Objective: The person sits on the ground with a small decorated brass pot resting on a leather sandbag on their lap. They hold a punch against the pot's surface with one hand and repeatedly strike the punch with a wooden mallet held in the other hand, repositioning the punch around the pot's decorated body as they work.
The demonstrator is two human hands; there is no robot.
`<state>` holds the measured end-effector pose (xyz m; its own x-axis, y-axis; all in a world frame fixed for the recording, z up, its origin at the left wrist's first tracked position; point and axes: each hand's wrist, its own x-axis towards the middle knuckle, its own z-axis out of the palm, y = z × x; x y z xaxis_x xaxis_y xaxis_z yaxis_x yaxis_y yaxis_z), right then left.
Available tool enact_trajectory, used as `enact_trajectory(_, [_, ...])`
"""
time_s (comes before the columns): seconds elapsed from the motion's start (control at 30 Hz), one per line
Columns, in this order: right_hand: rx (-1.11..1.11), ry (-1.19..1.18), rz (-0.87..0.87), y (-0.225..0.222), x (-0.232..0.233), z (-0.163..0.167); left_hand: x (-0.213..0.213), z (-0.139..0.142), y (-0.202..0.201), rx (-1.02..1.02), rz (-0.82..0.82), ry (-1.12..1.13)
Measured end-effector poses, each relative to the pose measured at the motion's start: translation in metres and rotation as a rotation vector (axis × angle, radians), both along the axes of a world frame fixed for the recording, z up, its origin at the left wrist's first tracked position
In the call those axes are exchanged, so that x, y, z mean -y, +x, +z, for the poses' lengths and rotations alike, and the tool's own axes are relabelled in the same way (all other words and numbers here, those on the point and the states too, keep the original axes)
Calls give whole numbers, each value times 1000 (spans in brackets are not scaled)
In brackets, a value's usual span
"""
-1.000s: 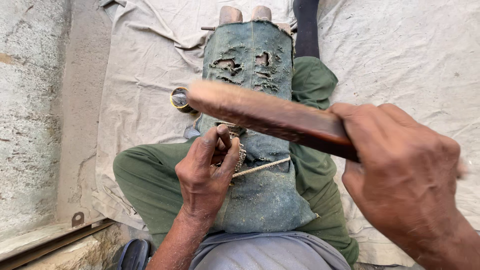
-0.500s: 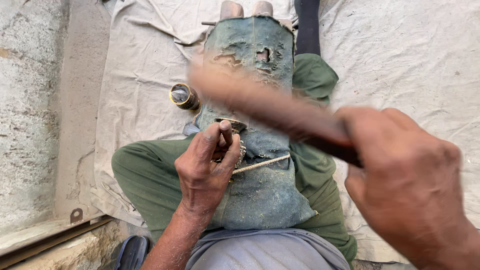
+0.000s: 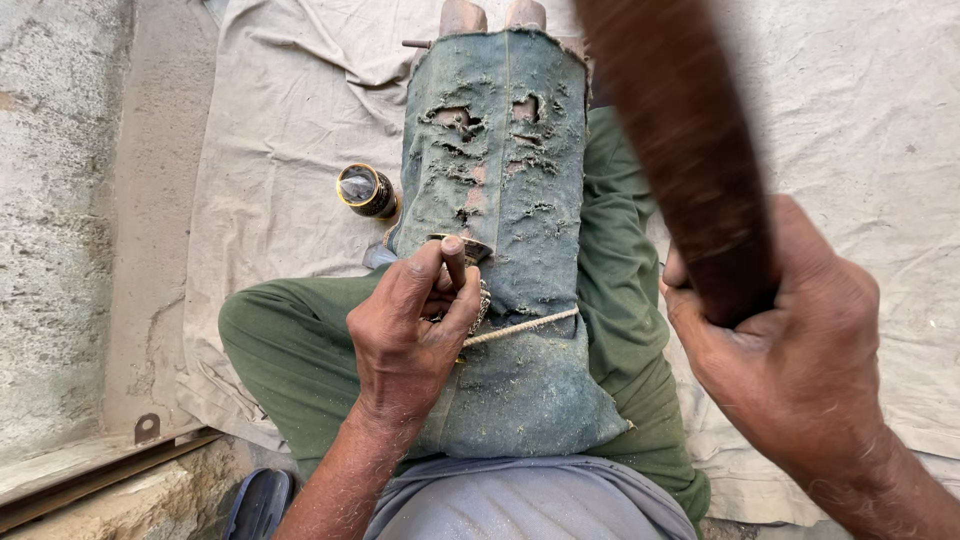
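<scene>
Grey cloth [image 3: 520,505] is being seen nearest, at the person's waist, with green trousers [image 3: 290,345] spreading to both sides. A dark wooden club [image 3: 680,150] is being gripped by the right hand [image 3: 790,360], its fingers wrapped tight round the lower end, the club being held raised and blurred. A small ornate metal piece [image 3: 482,300] and a thin rod [image 3: 520,327] are being pinched by the left hand [image 3: 410,335], fingertips pressed together, against a worn, torn green cloth [image 3: 500,200] being stretched over the lap. Just left of that cloth, a small round gold-rimmed tin [image 3: 366,190] is lying on a pale sheet [image 3: 290,120]. Two toes [image 3: 492,15] are showing beyond the far edge
</scene>
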<state>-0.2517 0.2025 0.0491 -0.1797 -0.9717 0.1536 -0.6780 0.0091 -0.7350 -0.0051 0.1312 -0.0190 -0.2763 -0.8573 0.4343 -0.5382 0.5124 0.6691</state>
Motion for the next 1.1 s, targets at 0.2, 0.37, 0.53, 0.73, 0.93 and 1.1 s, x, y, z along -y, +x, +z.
enact_trajectory(0.2, [-649, 87, 19, 1, -2, 10, 0, -2, -1, 62, -1, -54])
enact_trajectory(0.37, [-153, -1, -3, 1, -2, 9, 1, -2, 0, 2, -15, -36])
enact_trajectory(0.53, [-897, 334, 0, -9, -5, 10, 0, 2, 1, -8, -16, 0])
enact_trajectory(0.73, [-30, 184, -92, -5, -1, -9, 1, 15, 13, -40, -37, 72])
enact_trajectory(0.93, [-369, -99, -11, 4, -9, -1, -1, 5, 13, -57, -72, 194])
enact_trajectory(1.1, [-433, -145, 36, 16, -4, 15, -3, -8, 21, 4, -86, 85])
